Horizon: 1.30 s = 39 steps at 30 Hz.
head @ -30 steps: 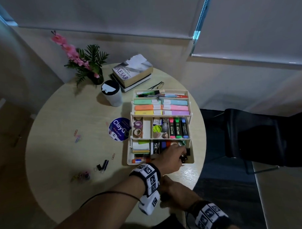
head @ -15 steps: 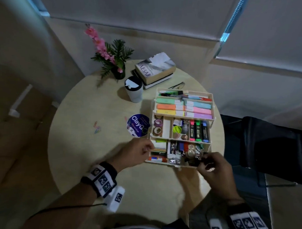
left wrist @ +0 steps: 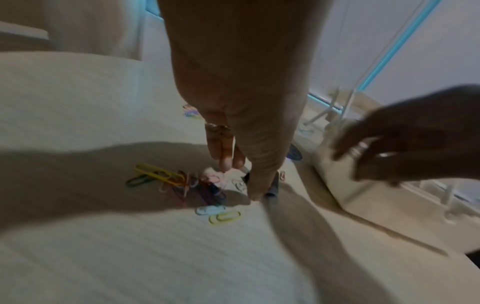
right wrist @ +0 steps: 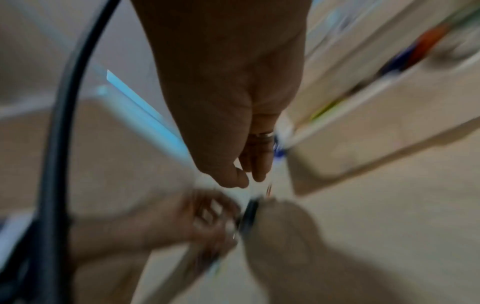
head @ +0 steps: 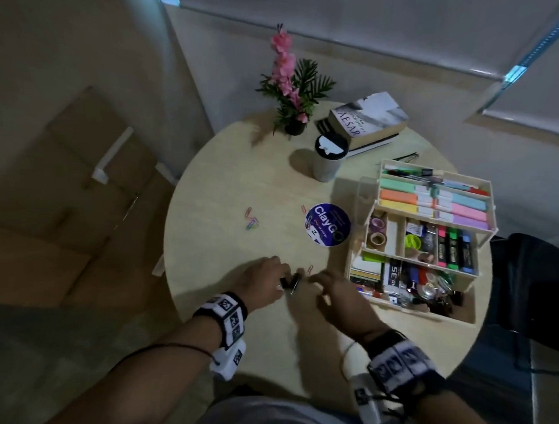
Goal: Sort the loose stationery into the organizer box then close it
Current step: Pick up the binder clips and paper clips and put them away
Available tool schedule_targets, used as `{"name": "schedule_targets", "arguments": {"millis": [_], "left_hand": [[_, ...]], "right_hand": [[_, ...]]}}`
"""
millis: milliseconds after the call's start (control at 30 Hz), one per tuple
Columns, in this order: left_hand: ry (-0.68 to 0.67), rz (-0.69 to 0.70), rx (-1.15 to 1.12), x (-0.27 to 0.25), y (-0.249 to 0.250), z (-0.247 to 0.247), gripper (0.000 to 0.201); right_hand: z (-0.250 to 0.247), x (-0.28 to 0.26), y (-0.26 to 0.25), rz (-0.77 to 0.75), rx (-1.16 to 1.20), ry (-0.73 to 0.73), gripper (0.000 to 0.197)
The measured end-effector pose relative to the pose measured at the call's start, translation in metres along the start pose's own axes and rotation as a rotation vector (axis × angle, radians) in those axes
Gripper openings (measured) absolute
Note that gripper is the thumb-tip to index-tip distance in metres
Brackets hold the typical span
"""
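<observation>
Left hand [head: 262, 282] reaches down to the round pale wooden desk [head: 226, 188], fingertips on a black binder clip [head: 290, 282]; grip cannot be confirmed. Right hand [head: 333, 292] hovers just right of it, fingers loosely curled, holding nothing. Open cream tiered organizer box [head: 465, 313] stands at right. Coloured paper clips [left wrist: 166, 179] lie beside the left hand.

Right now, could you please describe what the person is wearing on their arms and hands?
Both forearms are bare, without sleeves. Each wrist carries a black band with white square marker tags and a small white camera block beneath; a thin black cable loops along the left arm. The left hand and right hand each show a ring.
</observation>
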<state>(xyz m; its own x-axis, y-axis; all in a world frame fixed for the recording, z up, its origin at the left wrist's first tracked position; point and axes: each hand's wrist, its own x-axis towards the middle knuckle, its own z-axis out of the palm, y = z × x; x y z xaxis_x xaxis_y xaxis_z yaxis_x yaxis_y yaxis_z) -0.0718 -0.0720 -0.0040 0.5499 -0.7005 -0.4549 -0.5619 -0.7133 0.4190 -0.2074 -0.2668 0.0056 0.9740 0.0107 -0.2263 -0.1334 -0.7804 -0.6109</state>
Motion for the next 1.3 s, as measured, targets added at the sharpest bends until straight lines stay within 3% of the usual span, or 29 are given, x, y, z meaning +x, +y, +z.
{"name": "schedule_targets", "arguments": {"millis": [67,133,233,367,500,567,633,733,800,900,967,1100,1167,1300], "left_hand": [[0.01,0.047,0.03,0.001,0.006,0.002,0.033],[0.011,0.06,0.068,0.002,0.007,0.002,0.028],[0.005,0.051,0.063,0.006,0.003,0.001,0.025],[0.03,0.04,0.015,0.007,0.002,-0.003,0.016],[0.107,0.043,-0.183,0.012,0.001,-0.007,0.011],[0.163,0.08,-0.274,0.015,0.01,-0.012,0.011],[0.225,0.158,-0.335,0.019,0.031,-0.019,0.01],[0.26,0.316,-0.386,0.031,0.083,-0.027,0.011],[0.275,0.393,-0.406,0.042,0.125,-0.027,0.014],[0.26,0.479,-0.427,0.061,0.191,-0.018,0.018],[0.181,0.51,-0.383,0.075,0.232,-0.004,0.02],[0.044,0.414,-0.321,0.105,0.285,0.036,0.02],[-0.012,0.345,-0.276,0.114,0.296,0.055,0.02],[0.026,0.363,-0.169,0.11,0.298,0.079,0.026]], "right_hand": [[0.029,0.025,-0.012,-0.033,-0.039,-0.105,0.055],[0.047,0.038,-0.018,-0.057,-0.081,-0.143,0.047],[0.06,0.043,-0.016,-0.087,-0.154,-0.101,0.03],[0.052,0.03,-0.011,-0.099,-0.196,-0.062,0.031],[0.012,0.005,-0.001,-0.081,-0.223,0.235,0.029],[-0.014,-0.014,0.016,0.007,-0.237,0.407,0.027],[-0.029,-0.028,0.04,0.133,-0.278,0.48,0.026],[-0.025,-0.039,0.066,0.228,-0.315,0.359,0.015],[-0.023,-0.046,0.07,0.238,-0.219,0.282,0.018],[-0.038,-0.069,0.072,0.167,-0.179,0.242,0.021],[-0.047,-0.095,0.078,0.124,-0.16,0.229,0.026],[-0.067,-0.15,0.111,0.109,-0.007,0.062,0.035],[-0.079,-0.17,0.131,0.083,0.007,0.049,0.039],[-0.097,-0.185,0.147,0.074,0.024,0.041,0.029]]}}
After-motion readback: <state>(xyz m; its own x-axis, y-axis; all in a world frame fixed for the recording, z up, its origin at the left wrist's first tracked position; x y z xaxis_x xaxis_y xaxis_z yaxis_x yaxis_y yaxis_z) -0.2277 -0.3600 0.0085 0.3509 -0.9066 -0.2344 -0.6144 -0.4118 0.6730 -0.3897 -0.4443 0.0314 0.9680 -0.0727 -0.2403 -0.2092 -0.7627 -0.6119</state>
